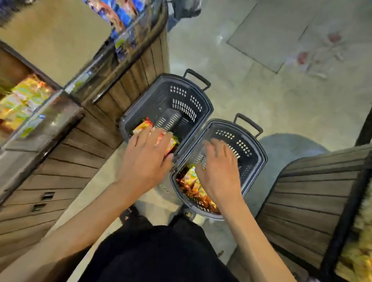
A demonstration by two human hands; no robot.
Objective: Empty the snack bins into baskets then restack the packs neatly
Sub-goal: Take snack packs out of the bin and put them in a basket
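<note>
Head view shows the left hand (146, 157) laid straight-fingered on foil snack packs (143, 124) in the left basket (138, 101), the right hand (220, 169) spread wide above loose packs (195, 189) in the right basket (259, 157) (light, slippery, crushable, I judge: grip flat sides gently).

Both bare arms were stretched forward and down side by side, the left hand (145, 156) palm-down with fingers nearly straight and thumb out to the right, the right hand (221, 171) palm-down too, fingers splayed, blurred, gripping nothing.
</note>
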